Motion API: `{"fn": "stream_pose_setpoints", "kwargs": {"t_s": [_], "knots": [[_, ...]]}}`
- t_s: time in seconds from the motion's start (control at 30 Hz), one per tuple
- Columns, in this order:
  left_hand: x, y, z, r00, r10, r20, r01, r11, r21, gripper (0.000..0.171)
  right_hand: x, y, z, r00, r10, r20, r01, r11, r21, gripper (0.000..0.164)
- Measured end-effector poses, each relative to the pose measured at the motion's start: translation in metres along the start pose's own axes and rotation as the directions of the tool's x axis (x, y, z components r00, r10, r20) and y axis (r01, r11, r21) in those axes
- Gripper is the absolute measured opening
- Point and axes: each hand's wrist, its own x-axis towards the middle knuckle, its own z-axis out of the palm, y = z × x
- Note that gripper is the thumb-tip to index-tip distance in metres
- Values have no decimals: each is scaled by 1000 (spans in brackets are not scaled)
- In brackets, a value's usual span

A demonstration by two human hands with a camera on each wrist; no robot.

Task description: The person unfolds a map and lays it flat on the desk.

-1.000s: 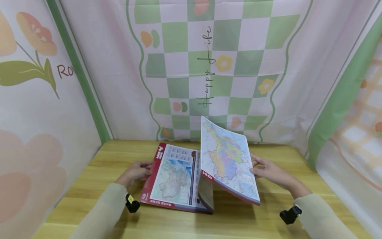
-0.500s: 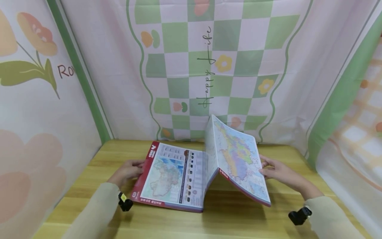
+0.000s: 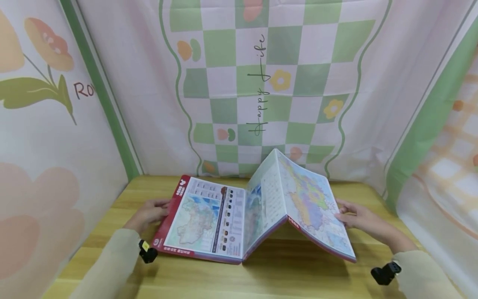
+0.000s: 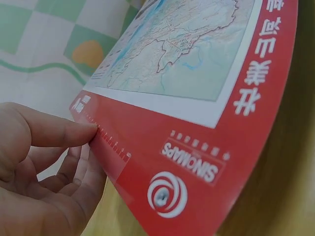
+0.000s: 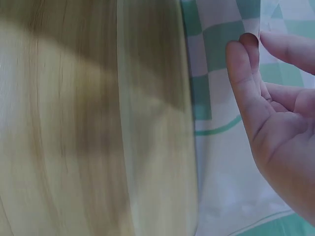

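Note:
A red-bordered folding map [image 3: 198, 222] is partly unfolded over the table in the head view. Its left panel lies low, and the middle and right panels rise to a peaked fold. The right panel [image 3: 310, 203] carries a pastel-coloured map. My left hand [image 3: 149, 214] pinches the red left edge, thumb on top and fingers beneath, as the left wrist view of that hand [image 4: 49, 172] shows. On the other side, my right hand [image 3: 362, 220] holds the right edge between thumb and fingers. Seen from the right wrist, the hand [image 5: 280, 113] has thumb and fingertips at a thin sheet edge.
The wooden table [image 3: 291, 282] extends under and in front of the map. Behind it hangs a checkered, flower-printed curtain [image 3: 220, 83], close to the peaked fold. More printed cloth [image 3: 74, 166] closes off the left side, and another panel [image 3: 429, 166] the right.
My hands have moved apart, the left one leftward and the right one rightward. The map has spread wider, uncovering more of its left panel and the middle panel.

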Motion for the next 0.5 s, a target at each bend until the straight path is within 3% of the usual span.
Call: {"fn": "stream_pose_setpoints", "kwargs": {"t_s": [0.23,0.5], "knots": [[1,-4,-11,998,-47,-44,48,999,20,54,-3,12,-6,999,32,-36,-33,998,-48,71],[6,-13,-23,994,-68,-81,67,998,-18,55,-8,25,-11,996,81,-45,-83,995,-49,72]]}}
